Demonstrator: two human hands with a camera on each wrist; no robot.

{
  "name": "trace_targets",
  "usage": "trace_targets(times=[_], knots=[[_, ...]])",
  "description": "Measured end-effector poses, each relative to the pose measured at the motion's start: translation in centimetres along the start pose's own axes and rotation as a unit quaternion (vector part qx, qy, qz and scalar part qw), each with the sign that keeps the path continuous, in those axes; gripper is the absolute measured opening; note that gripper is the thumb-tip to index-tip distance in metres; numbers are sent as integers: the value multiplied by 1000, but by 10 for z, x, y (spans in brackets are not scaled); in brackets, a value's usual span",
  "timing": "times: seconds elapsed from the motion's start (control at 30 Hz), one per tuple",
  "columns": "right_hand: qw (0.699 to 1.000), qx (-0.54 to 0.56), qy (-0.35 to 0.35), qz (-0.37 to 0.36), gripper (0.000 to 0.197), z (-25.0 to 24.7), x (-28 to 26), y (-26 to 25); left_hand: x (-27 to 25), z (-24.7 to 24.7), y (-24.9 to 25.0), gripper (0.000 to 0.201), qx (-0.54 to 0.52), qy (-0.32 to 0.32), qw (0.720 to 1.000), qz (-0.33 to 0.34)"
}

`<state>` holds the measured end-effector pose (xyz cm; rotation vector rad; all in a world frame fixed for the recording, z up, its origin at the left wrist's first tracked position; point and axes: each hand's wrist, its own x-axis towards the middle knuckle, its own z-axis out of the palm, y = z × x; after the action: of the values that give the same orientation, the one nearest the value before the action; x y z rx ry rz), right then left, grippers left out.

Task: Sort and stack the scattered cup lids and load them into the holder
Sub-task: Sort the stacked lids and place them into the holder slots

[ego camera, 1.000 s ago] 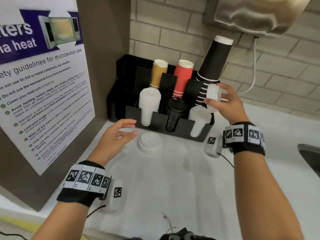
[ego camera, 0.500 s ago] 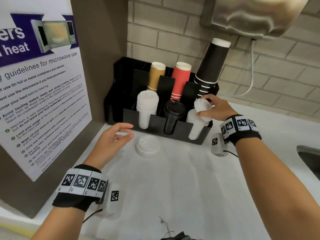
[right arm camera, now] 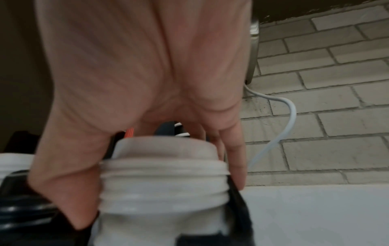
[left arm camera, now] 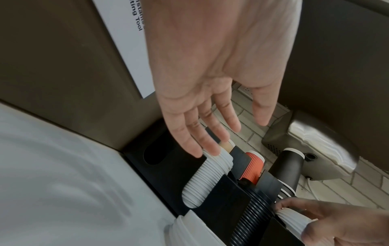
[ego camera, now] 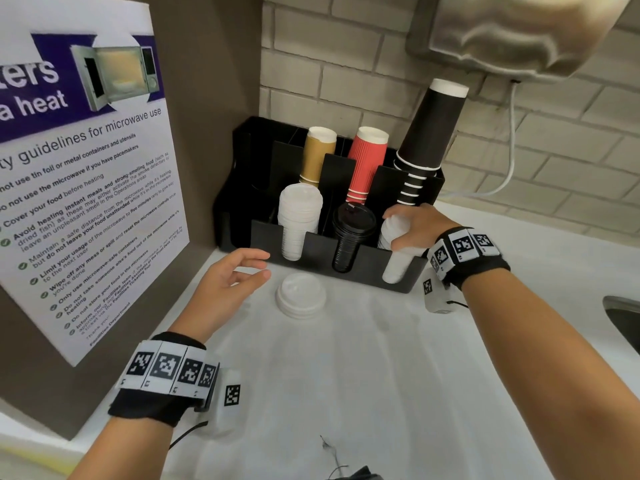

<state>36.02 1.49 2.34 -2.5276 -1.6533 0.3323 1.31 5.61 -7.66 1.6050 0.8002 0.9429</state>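
Three lid stacks (ego camera: 300, 221) in the front slots of the black holder (ego camera: 346, 268): white at left, black lids (ego camera: 351, 235) in the middle, white lids (ego camera: 394, 251) at right. Three cup stacks behind: tan cups (ego camera: 317, 154), red cups (ego camera: 369, 162), black cups (ego camera: 431, 133). One short loose stack of white lids (ego camera: 300, 299) lying on the white desk (ego camera: 346, 393) just in front of the holder; exact lid count not readable. Lower parts of all slotted stacks hidden behind the holder's front wall; far-left compartment dark, contents not discernible.

Two hands. Right hand (ego camera: 414, 226) down over the top of the right white stack, thumb on one side and fingers on the other, grip curled around the uppermost lids; top of that stack mostly covered in the head view, blurred in the right wrist view (right arm camera: 164, 174). Left hand (ego camera: 228, 282) above the desk, beside the loose stack and apart from it, grip loose, fingers nearly straight and spread, holding nothing (left arm camera: 210, 74).

Poster (ego camera: 83, 168) on the left panel cut off at the frame edge, text only partly legible. Metal fixture (ego camera: 519, 32) on the brick wall cropped at the top, its white cable (ego camera: 509, 150) hanging beneath. Sink edge (ego camera: 623, 317) barely visible at right.
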Motion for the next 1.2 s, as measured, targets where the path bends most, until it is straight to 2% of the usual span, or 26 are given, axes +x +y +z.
trace_targets(times=[0.23, 0.33, 0.43, 0.5, 0.6, 0.67, 0.8, 1.0, 1.03, 1.07, 1.13, 1.17, 1.2], knots=[[999, -30, -15, 15, 73, -1, 7, -7, 0, -4, -1, 28, 4, 0, 1000, 0], [995, -83, -46, 17, 82, 0, 7, -10, -1, -5, -1, 27, 8, 2, 1000, 1], [990, -106, -77, 47, 81, 8, 3, -10, -1, -5, -1, 28, 11, 2, 1000, 5], [991, -111, -46, 53, 77, 13, -4, -10, -1, -4, -2, 29, 11, 2, 1000, 6], [990, -128, 64, 9, 65, 23, -22, -8, -2, -2, -2, 29, 12, 1, 1000, 5], [987, -137, 85, -9, 58, 34, -32, -10, -2, 0, -2, 28, 12, 0, 1000, 2], [987, -155, 12, 37, 76, 49, -39, -17, -1, 5, 0, 26, 12, 0, 1000, -4], [986, -156, 5, 55, 85, 44, -38, -24, -2, 7, 5, 27, 10, -2, 1000, -4], [988, -145, 24, 49, 83, 42, -40, -27, -3, 6, 5, 27, 9, -1, 1000, -6], [987, -139, 71, 28, 80, 42, -44, -32, -4, 6, 6, 27, 8, 0, 1000, -8], [976, -112, 176, -60, 68, 46, -50, -47, -6, 4, 6, 26, 5, 3, 1000, -11], [976, -77, 168, -115, 61, 51, -53, -59, -7, 3, 7, 25, 3, 6, 1000, -14], [980, -37, 108, -165, 56, 58, -56, -71, -8, 3, 7, 25, 0, 8, 1000, -18]])
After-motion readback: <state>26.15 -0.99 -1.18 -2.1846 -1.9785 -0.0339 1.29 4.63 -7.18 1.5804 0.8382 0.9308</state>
